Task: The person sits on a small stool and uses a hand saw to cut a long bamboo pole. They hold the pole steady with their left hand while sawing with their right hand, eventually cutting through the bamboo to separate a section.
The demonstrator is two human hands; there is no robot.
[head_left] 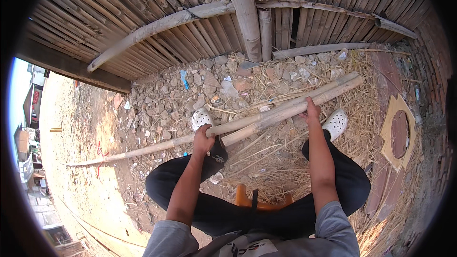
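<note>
Two long bamboo poles (pixel 266 114) lie slantwise over straw and rubble before the feet. The left hand (pixel 203 139) has its fingers wrapped around one pole; the right hand (pixel 312 112) presses fingers curled on top. A tan cardboard sheet (pixel 391 135) with a round hole lies right.

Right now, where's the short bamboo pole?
In the head view, the short pole lies centre-right across the straw, beside the long pole, under the right hand.
</note>
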